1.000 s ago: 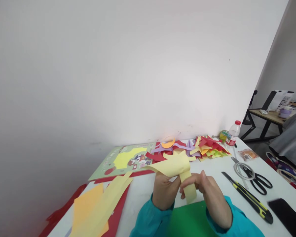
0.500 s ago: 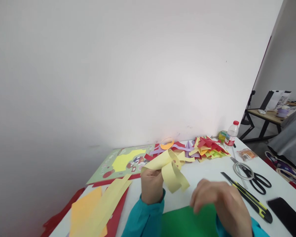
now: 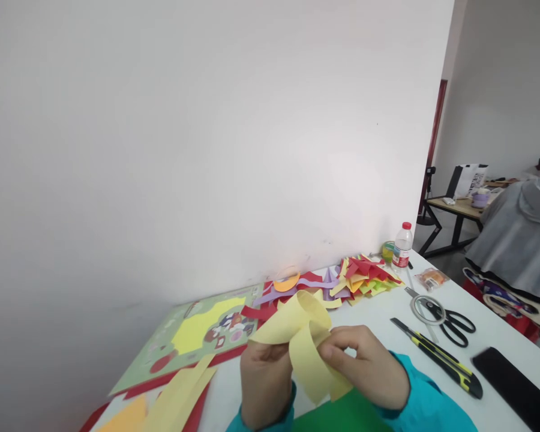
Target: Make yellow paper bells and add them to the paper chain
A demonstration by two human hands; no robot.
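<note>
My left hand [image 3: 264,381] is closed round the base of a curled pale yellow paper strip [image 3: 299,327], holding it up above the white table [image 3: 387,312]. My right hand [image 3: 366,366] pinches the same strip from the right, thumb and fingers pressed on a loop of it. The strip's free end hangs down over a green sheet [image 3: 342,417] at the near edge. Both sleeves are teal.
A pile of coloured paper scraps [image 3: 360,277] and a water bottle [image 3: 402,246] lie at the back. Black scissors [image 3: 445,315], a yellow-black utility knife [image 3: 436,357] and a black phone [image 3: 515,389] lie on the right. A picture sheet [image 3: 198,330] and yellow strips [image 3: 175,399] are left. A seated person [image 3: 519,240] is far right.
My right hand, which had dropped away from the strip half a second ago, has come back and pinched it. The view has swung to the right, bringing a seated person in.
</note>
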